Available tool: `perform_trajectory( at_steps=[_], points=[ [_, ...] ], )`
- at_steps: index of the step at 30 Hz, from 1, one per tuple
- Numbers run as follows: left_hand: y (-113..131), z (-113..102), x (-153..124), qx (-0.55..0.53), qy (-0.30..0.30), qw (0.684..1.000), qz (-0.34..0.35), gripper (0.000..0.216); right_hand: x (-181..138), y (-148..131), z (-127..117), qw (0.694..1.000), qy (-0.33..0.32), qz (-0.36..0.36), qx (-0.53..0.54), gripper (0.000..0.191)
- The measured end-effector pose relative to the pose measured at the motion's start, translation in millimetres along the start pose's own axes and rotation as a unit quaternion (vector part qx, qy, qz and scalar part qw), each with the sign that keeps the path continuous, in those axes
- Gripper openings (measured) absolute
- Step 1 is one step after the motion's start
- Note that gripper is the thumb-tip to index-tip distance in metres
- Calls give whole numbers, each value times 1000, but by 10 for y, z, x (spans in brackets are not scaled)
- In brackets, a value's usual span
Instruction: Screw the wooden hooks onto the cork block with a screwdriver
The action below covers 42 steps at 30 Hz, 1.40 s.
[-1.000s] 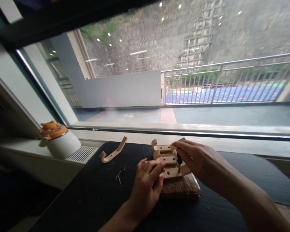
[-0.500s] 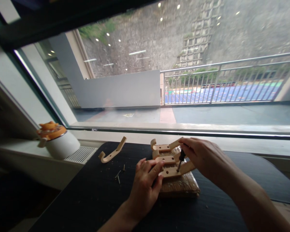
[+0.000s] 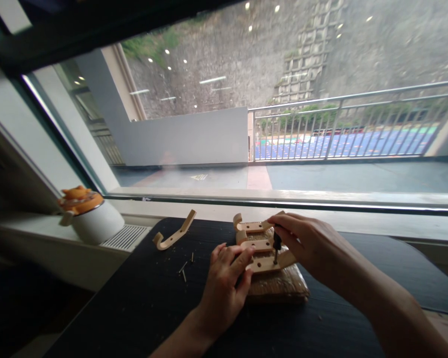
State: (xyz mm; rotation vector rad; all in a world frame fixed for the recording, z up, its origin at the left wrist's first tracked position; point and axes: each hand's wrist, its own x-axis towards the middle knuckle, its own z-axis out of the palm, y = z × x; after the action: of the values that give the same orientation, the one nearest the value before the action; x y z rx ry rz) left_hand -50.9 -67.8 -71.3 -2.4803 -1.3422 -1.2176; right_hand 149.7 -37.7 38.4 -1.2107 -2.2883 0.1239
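Observation:
My right hand point(image 3: 302, 236) grips a screwdriver point(image 3: 277, 242) by its dark handle. The shaft now stands nearly upright, its tip at a hole of the nearest wooden hook point(image 3: 265, 266). My left hand point(image 3: 227, 278) is closed over that hook's left end, which it hides. Behind it lie a middle wooden hook point(image 3: 261, 246) and a far wooden hook point(image 3: 252, 227), in a row across a brown wrapped board point(image 3: 280, 288). Part of the hooks' right ends is behind my right hand.
A loose wooden hook point(image 3: 175, 237) lies on the black table point(image 3: 134, 298), with several screws point(image 3: 183, 275) nearer me. A white pot point(image 3: 97, 223) with an orange top stands on the sill at left. A window point(image 3: 209, 149) rises behind the table.
My right hand and the top of the screwdriver have shifted slightly left, bringing the shaft from a slant to nearly upright. My left hand stays in place on the hook.

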Motion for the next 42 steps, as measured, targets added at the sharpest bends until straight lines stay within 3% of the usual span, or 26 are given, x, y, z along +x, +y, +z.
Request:
perform_trajectory(
  at_steps=[7, 13, 23, 42],
  points=[
    [11, 6, 10, -3, 10, 1000, 7, 49, 4, 88, -11, 998, 38, 28, -50, 25],
    [8, 9, 7, -2, 15, 1000, 11, 49, 13, 79, -6, 995, 15, 59, -79, 25],
    [15, -1, 12, -6, 7, 1000, 3, 48, -36, -94, -10, 998, -21, -37, 39, 28],
    [0, 21, -1, 6, 15, 1000, 9, 48, 54, 147, 42, 994, 52, 63, -66, 21]
  ],
)
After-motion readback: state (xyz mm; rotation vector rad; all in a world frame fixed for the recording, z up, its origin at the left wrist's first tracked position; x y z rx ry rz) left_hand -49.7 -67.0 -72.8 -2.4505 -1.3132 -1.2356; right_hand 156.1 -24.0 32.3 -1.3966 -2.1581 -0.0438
